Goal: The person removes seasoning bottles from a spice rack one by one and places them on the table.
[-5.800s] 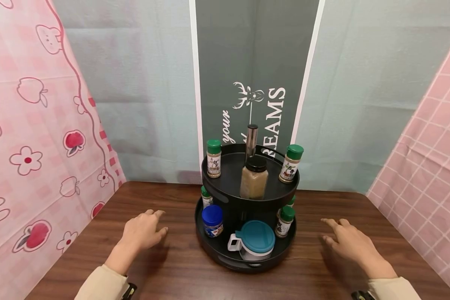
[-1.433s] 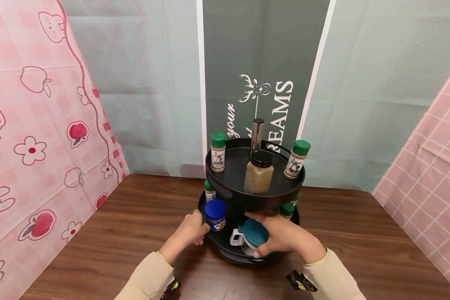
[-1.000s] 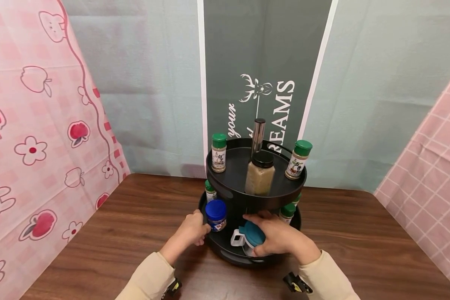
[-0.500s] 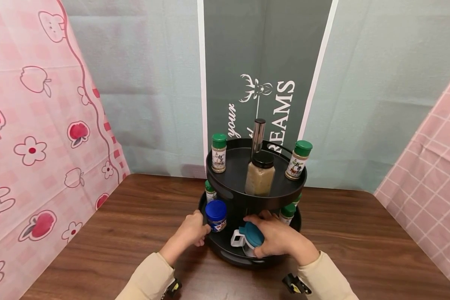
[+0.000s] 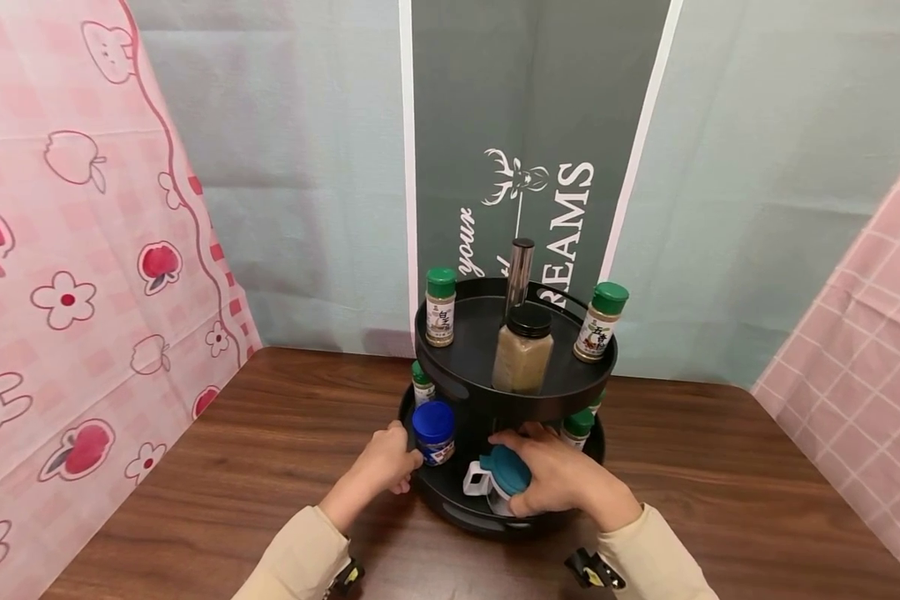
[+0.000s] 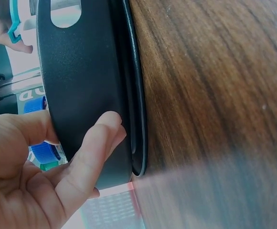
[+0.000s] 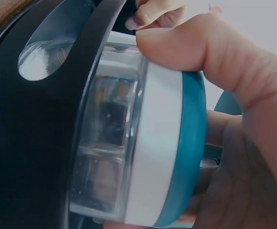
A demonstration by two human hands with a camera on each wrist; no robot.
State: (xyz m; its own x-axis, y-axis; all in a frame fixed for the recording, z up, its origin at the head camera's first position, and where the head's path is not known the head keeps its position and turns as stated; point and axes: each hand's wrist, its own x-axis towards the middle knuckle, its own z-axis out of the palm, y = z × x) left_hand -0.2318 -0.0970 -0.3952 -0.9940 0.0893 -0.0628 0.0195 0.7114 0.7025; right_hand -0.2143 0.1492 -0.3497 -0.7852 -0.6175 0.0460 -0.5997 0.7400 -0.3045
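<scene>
A black two-tier spice rack [image 5: 465, 515] stands on the table. My left hand [image 5: 381, 462] grips the lower tray's wall at its left side; in the left wrist view the thumb goes over the rim and the fingers [image 6: 88, 157] lie along the outside. On the lower tier, my right hand [image 5: 558, 473] holds a clear seasoning jar with a teal lid and white handle [image 5: 507, 471]. In the right wrist view, the thumb presses the white collar of the jar [image 7: 155, 143] and the other fingers reach round its far side. A blue-lidded jar [image 5: 434, 435] sits beside my left thumb.
The upper tier carries a black-capped jar [image 5: 523, 354], a tall metallic cylinder [image 5: 520, 271] and two green-capped spice bottles [image 5: 441, 312]. More green-capped bottles [image 5: 577, 427] stand on the lower tier. Wood tabletop [image 5: 285, 433] surrounds the rack; curtains hang behind and at both sides.
At first both hands were apart from the rack, one on each side. Now the left grips the lower tray and the right holds the teal-lidded jar. Over the last second, little has moved.
</scene>
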